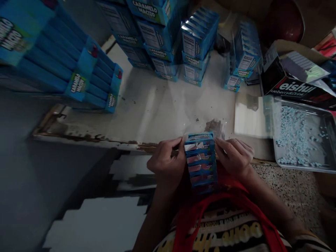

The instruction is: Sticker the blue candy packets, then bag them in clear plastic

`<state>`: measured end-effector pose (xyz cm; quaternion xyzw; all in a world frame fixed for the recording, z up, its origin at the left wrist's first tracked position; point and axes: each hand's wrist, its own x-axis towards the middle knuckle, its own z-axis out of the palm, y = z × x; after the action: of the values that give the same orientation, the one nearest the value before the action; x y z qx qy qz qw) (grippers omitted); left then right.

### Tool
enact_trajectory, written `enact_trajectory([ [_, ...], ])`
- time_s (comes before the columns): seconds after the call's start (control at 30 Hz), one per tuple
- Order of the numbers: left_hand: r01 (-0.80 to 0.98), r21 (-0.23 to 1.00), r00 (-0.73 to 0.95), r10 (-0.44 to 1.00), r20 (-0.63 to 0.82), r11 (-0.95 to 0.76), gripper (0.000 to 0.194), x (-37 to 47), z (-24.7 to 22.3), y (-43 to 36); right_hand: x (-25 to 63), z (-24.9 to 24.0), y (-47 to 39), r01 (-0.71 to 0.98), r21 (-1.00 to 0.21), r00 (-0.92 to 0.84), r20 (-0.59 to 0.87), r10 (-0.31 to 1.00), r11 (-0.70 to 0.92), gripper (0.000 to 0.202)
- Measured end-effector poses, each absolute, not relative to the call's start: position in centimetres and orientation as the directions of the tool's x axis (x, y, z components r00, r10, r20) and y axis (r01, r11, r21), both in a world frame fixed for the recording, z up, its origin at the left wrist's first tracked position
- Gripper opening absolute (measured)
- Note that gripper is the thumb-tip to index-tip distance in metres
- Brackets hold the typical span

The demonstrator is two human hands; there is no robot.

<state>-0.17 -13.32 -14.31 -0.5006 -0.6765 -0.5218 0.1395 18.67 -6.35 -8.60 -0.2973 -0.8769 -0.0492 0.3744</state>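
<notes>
A pack of several small blue boxes (201, 164) stands at the table's front edge, close to my body, between my two hands. Clear plastic film seems to lie around its upper end. My left hand (169, 157) is closed at the pack's upper left, thumb and finger pinched near its corner. On the other side my right hand (235, 154) pinches at the upper right corner, its other fingers curled. What each pinch holds is too small to tell for certain, though it looks like film. Just behind the pack lies a crumpled clear wrapper (216, 127).
Blue box stacks (160, 52) line the back of the table (147, 105), with a taller stack (65, 66) at left. Two more wrapped stacks (199, 45) stand behind. At right are a white board (249, 117), a metal tray (304, 166) of small blue pieces and a black carton (291, 85).
</notes>
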Motion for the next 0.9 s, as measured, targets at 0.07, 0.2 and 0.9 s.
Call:
enact_trajectory([
  [0.07,0.850,0.521,-0.433,0.457,0.777,-0.080,0.013,0.0,-14.4,-13.6,19.2,-9.6,-6.5,0.536,-0.131,-0.549,0.696,0.462,0.834,0.009],
  [0.2,0.887,0.459,-0.403,0.391,0.827,-0.057,0.016,0.2,-16.1,-14.5,20.0,-12.3,-6.3,0.565,-0.154,-0.541,0.673,0.504,0.811,0.011],
  [0.9,0.577,0.797,-0.570,0.788,0.234,0.181,0.019,-0.4,-19.8,-15.2,19.4,-15.7,-6.7,0.506,-0.536,-0.440,0.513,0.737,0.676,0.013],
])
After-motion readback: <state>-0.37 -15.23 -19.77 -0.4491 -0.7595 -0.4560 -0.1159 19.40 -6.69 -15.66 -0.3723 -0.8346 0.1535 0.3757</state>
